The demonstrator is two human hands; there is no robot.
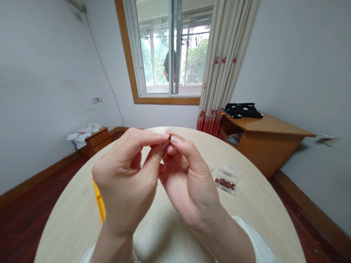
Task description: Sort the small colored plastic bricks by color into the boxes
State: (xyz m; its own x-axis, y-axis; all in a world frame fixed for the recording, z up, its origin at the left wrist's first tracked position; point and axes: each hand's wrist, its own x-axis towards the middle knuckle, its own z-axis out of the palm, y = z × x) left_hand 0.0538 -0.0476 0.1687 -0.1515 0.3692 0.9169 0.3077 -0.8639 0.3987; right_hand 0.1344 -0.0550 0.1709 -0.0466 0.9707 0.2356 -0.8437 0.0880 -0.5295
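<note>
Above the middle of the round table, my left hand (126,175) and my right hand (189,179) meet fingertip to fingertip. Between the pinched thumbs and forefingers shows a tiny dark brown piece (170,137), mostly covered by the fingers, so its exact kind cannot be made out. Both hands are closed on it. To the right of my right hand, a small clear plastic box (231,192) lies with its lid up, holding several reddish-brown little pieces (225,183). Partly hidden behind my left hand is a yellow flat-edged object (100,202).
The pale round table (260,219) fills the lower view. A wooden desk (274,128) with folded black cloth (242,110) stands at right. At left is a low wooden cabinet (99,140) with papers on top. A window (170,54) and a curtain (225,65) are ahead.
</note>
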